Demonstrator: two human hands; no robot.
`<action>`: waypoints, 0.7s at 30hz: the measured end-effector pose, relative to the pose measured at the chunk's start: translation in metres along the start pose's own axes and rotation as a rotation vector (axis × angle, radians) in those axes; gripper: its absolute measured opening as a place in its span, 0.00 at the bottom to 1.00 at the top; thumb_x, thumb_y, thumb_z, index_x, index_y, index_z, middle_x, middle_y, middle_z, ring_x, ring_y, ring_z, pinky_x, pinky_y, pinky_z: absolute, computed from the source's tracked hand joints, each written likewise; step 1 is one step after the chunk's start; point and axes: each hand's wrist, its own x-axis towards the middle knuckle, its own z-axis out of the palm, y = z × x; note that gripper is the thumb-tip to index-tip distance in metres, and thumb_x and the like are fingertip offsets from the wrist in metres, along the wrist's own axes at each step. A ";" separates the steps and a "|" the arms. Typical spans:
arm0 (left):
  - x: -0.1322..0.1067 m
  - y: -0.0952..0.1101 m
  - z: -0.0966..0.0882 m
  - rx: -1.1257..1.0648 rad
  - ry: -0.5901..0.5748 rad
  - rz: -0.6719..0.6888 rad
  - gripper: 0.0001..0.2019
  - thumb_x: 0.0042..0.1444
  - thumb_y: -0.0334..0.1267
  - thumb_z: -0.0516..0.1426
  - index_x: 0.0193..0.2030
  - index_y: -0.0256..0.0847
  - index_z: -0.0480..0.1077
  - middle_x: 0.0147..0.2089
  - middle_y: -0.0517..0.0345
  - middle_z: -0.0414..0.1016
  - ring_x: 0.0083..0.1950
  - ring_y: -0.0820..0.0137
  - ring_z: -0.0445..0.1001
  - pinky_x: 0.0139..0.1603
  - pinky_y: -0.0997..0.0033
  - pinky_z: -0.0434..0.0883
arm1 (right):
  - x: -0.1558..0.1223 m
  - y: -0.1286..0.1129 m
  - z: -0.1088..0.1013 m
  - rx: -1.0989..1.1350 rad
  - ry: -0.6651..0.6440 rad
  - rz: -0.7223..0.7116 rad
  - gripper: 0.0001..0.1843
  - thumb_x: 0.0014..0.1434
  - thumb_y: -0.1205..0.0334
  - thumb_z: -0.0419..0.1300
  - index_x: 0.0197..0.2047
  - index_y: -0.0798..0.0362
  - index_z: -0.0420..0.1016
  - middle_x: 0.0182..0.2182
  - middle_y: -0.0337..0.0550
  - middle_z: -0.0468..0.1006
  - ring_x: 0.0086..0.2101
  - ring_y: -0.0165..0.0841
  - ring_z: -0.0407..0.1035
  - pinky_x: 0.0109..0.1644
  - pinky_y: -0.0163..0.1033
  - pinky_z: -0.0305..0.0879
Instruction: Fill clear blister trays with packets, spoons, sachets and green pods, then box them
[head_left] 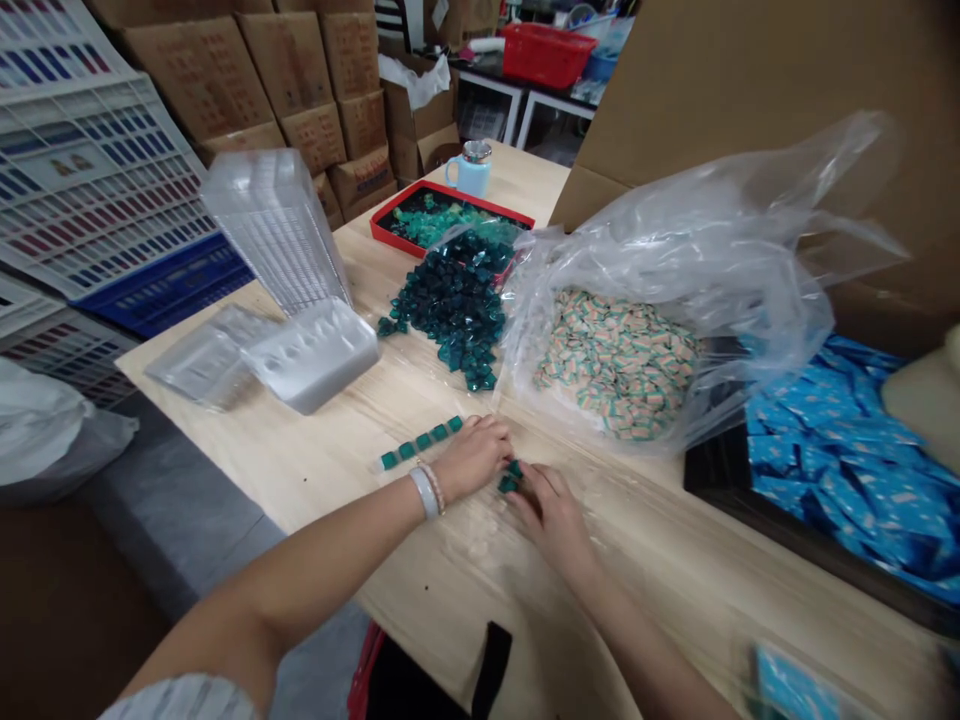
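Observation:
Several dark green cubes lie in a straight, spaced row [423, 440] on the wooden table [315, 450]. My left hand [474, 456], with bands on its wrist, is at the right end of that row. Its fingers are curled down and closed, and their tips are partly hidden. Close by on the right, my right hand [556, 515] has its thumb and fingers closed on a few green cubes [510, 476] at the tabletop. Beyond both hands spreads a heap of loose dark green pieces [454, 300].
Clear plastic trays [311, 355] stand stacked at the left. Small printed packets [619, 360] fill a clear bag [720, 240] at the right. Behind are a red-rimmed tray [390, 235] and a blue mug [473, 172]. Blue packets [847, 450] lie in a dark tray at far right.

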 end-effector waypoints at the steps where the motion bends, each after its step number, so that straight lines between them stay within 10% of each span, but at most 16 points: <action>1: 0.001 -0.001 0.000 -0.002 -0.001 0.017 0.06 0.54 0.36 0.54 0.32 0.40 0.72 0.36 0.57 0.67 0.44 0.69 0.60 0.44 0.67 0.55 | 0.000 0.000 0.000 -0.001 0.009 -0.001 0.18 0.57 0.59 0.51 0.51 0.52 0.64 0.40 0.51 0.70 0.42 0.39 0.64 0.45 0.48 0.65; 21: -0.006 -0.008 -0.023 0.264 -0.115 0.531 0.05 0.54 0.33 0.53 0.28 0.39 0.68 0.32 0.57 0.68 0.39 0.69 0.61 0.37 0.68 0.56 | 0.000 0.003 0.001 -0.045 0.026 -0.040 0.18 0.58 0.59 0.51 0.50 0.54 0.65 0.38 0.50 0.71 0.40 0.38 0.63 0.43 0.47 0.65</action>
